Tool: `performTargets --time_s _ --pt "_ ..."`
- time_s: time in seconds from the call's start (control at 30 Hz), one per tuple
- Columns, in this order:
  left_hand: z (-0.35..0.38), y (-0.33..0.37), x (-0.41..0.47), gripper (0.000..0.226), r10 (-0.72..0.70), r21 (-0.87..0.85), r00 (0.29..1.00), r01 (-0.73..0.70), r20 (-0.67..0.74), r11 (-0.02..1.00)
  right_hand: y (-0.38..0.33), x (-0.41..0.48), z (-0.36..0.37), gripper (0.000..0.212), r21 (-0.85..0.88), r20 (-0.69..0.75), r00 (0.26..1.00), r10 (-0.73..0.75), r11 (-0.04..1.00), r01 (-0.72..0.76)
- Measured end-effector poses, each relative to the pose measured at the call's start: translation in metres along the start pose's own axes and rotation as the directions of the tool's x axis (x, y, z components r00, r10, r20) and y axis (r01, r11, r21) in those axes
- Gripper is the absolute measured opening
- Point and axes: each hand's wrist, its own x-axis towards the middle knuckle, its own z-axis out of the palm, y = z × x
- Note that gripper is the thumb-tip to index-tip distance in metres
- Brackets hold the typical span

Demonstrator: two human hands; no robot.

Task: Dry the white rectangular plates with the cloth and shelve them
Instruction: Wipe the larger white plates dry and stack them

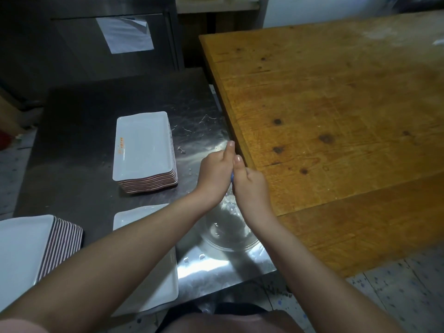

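Observation:
My left hand and my right hand are pressed together above a shiny steel basin and squeeze a blue cloth, of which only a sliver shows between them. A stack of white rectangular plates sits on the steel table to the left of my hands. Under my left forearm lies a single white plate at the table's near edge. Another tall stack of white plates stands at the near left.
The steel table is wet, with scraps near the wooden edge. A large wooden tabletop rises directly right of my hands. A steel cabinet with a paper sheet stands behind. Tiled floor lies at the near right.

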Motion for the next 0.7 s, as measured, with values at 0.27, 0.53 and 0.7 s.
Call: performTargets --time_s 0.27,0.53,0.7 --pt "0.013 -0.031 -0.015 0.062 -0.023 0.249 0.999 0.016 0.025 0.968 0.023 -0.013 0.011 0.060 -0.210 -0.055 0.994 0.094 0.972 -0.103" --pt "0.001 -0.010 -0.002 0.068 0.110 0.247 0.990 -0.129 0.091 0.960 0.007 -0.004 0.000 0.063 -0.196 -0.064 0.998 0.000 0.981 -0.012" --pt "-0.001 -0.025 -0.016 0.065 -0.055 0.351 0.964 -0.041 0.260 0.935 0.027 -0.013 -0.003 0.064 -0.420 0.112 0.994 -0.009 0.906 0.056"
